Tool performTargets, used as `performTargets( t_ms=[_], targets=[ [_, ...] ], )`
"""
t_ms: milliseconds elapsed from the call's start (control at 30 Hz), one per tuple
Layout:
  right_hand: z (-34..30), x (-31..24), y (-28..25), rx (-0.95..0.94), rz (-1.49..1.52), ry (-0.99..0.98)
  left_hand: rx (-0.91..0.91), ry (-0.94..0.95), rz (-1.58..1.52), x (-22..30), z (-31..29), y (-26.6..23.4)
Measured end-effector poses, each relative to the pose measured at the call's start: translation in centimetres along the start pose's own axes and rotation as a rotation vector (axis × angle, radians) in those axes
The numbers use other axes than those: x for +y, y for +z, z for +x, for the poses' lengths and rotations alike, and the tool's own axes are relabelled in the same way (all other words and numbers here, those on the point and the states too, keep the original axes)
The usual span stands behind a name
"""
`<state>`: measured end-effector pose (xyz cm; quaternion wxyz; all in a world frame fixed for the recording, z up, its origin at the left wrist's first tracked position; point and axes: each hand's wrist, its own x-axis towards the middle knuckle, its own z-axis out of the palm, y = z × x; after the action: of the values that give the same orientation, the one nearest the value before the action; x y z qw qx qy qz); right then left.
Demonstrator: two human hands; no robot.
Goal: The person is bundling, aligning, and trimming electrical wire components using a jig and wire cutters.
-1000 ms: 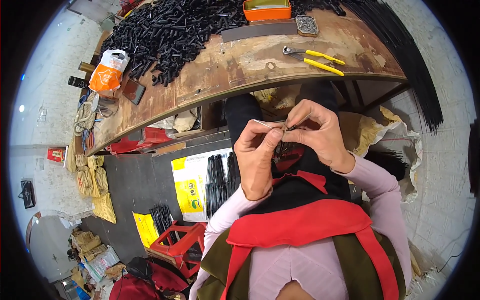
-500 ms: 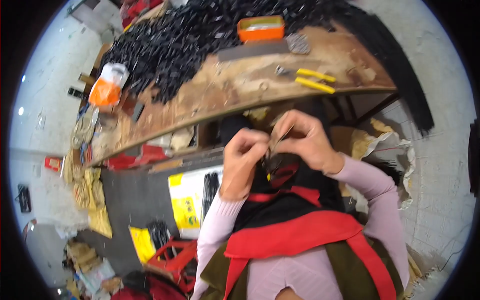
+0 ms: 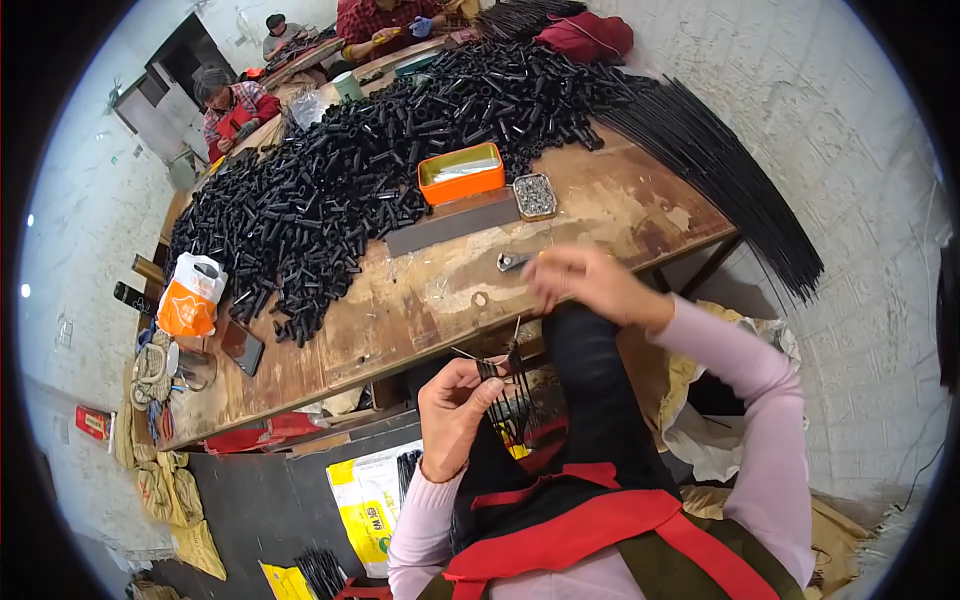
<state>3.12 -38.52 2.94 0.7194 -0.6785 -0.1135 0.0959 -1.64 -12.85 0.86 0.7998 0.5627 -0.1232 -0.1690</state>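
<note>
My left hand (image 3: pixel 455 405) is closed around one end of a bunch of thin black rods (image 3: pixel 513 405), above my lap. A fine wire or rod end juts up from the bunch. Over the table's front edge, my right hand (image 3: pixel 580 285) reaches across a pair of pliers (image 3: pixel 512 262). The metal jaws show beside its fingers, while the handles are mostly covered. Its fingers are bent and smeared, so their grip cannot be made out.
A heap of short black tubes (image 3: pixel 330 180) covers much of the wooden table (image 3: pixel 430 310). On it are an orange box (image 3: pixel 462 178), a small tray of metal bits (image 3: pixel 535 197), a phone (image 3: pixel 243 347) and long black rods (image 3: pixel 720 170). Other people sit beyond.
My right hand has left the rods and moved up to the pliers on the table. My left hand stays on the rods, slightly lower. The view has tilted up, showing people beyond the table.
</note>
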Motion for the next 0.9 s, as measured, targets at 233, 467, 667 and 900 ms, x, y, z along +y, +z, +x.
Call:
performTargets(
  t_ms=[233, 467, 667, 900],
  targets=[
    [15.2, 5.5, -17.6, 0.491, -0.812, -0.268, -0.150, -0.133, 0.004, -2.7, 2.3, 0.7],
    [19.3, 6.2, -18.5, 0.477, -1.064, -0.236, -0.210, -0.175, 0.011, -3.7, 3.4, -0.4],
    [10.9, 1.0, -11.5, 0.263, -0.340, -0.037, -0.148, -0.164, -0.024, -3.1, 3.2, -1.4],
    [0.7, -1.6, 0.3, -0.046, -0.008, 0.192, -0.367, -0.145, -0.001, -0.9, 3.3, 1.5]
  ],
)
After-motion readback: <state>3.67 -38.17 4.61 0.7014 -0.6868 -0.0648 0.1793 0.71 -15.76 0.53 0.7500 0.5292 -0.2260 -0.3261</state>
